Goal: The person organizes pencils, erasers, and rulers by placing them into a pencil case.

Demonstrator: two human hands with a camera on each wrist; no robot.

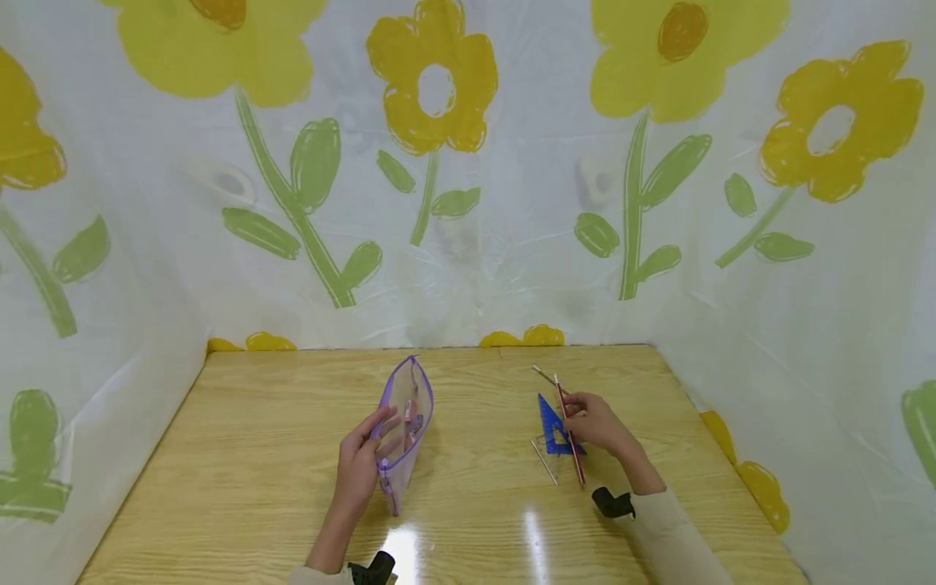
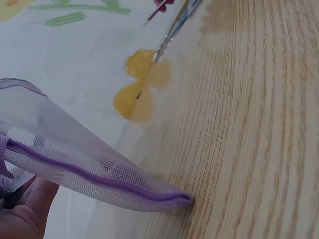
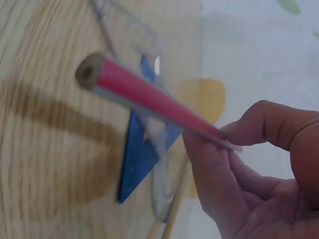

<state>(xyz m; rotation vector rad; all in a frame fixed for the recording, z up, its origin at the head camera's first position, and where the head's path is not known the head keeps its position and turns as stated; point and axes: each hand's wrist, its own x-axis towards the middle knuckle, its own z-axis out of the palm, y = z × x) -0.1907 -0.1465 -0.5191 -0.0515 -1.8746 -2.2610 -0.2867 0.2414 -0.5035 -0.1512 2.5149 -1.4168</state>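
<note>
My left hand (image 1: 358, 463) grips the side of a mesh pencil case (image 1: 402, 481) with purple trim, its mouth spread wide. Inside lie several small items, among them a pinkish block (image 1: 410, 411) like an eraser. At the right, my right hand (image 1: 595, 421) pinches a red pencil (image 1: 576, 459) between thumb and fingers; its flat, unsharpened end points at the right wrist camera. Below the pencil is a blue set square (image 3: 137, 169). A clear plastic piece with ruler markings (image 3: 132, 25) lies close by.
Another thin pencil (image 1: 543, 373) lies beyond the set square, and a thin pale rod (image 1: 544, 463) lies nearer me. The wood-grain table (image 1: 278, 439) is walled on the back and sides by a flower-printed white sheet (image 1: 512, 244).
</note>
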